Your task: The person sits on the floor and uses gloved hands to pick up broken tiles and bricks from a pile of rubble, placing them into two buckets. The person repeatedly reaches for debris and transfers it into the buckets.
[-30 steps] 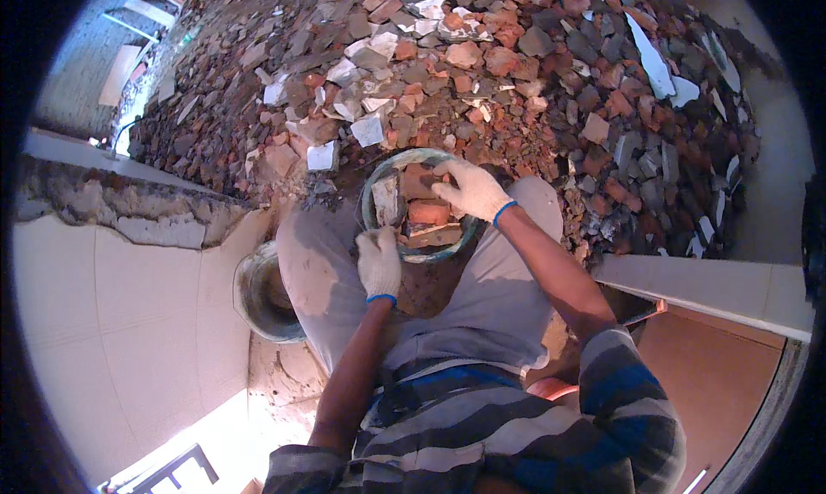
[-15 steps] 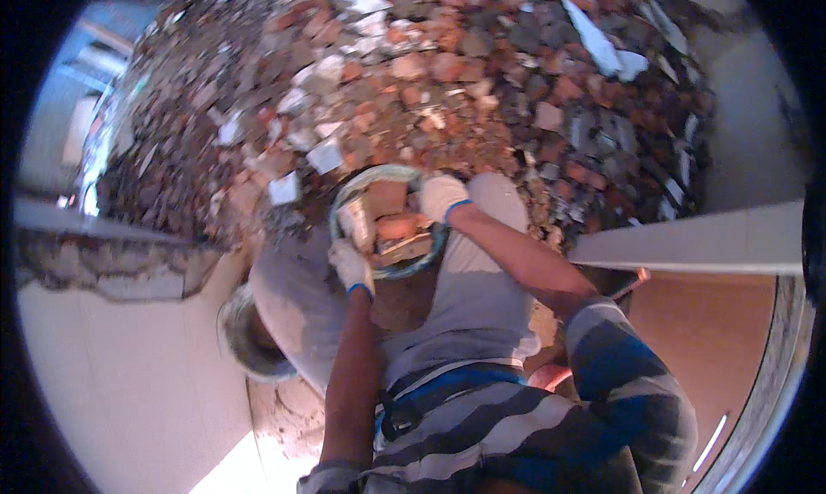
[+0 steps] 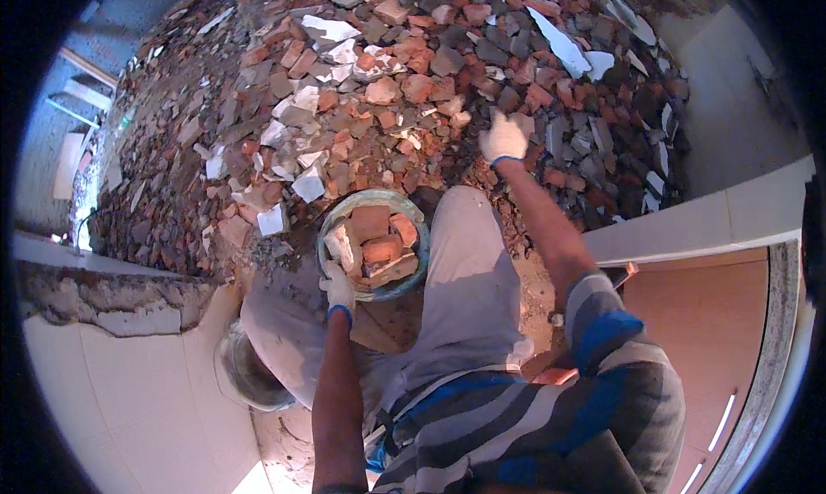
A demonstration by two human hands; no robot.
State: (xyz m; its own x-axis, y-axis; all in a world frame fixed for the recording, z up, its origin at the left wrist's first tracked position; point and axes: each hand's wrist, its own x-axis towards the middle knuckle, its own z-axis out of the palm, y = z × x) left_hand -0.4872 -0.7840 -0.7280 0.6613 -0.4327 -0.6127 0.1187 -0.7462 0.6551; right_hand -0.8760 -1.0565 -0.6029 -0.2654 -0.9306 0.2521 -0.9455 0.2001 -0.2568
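A round bucket (image 3: 379, 196) with a greenish rim sits between my knees. Inside lie several broken brick pieces (image 3: 382, 250) and a whitish chunk (image 3: 343, 248). My left hand (image 3: 337, 287), in a white glove with a blue cuff, grips the bucket's near-left rim. Gloved likewise, my right hand (image 3: 504, 139) is stretched out over the rubble heap (image 3: 404, 89), beyond my right knee. Its fingers look apart, and I see nothing held in them; the fingertips are partly lost against the rubble.
Brick bits, grey stones and white tile shards (image 3: 564, 45) cover the ground ahead. A second bucket (image 3: 249, 369) stands by my left leg. Low pale walls flank me, the left wall (image 3: 120, 382) having a broken top edge. A reddish-brown panel (image 3: 705, 348) is at the right.
My right hand has left the bucket's right side and moved forward and right over the rubble. My left hand stays at the bucket's rim. The view has shifted slightly.
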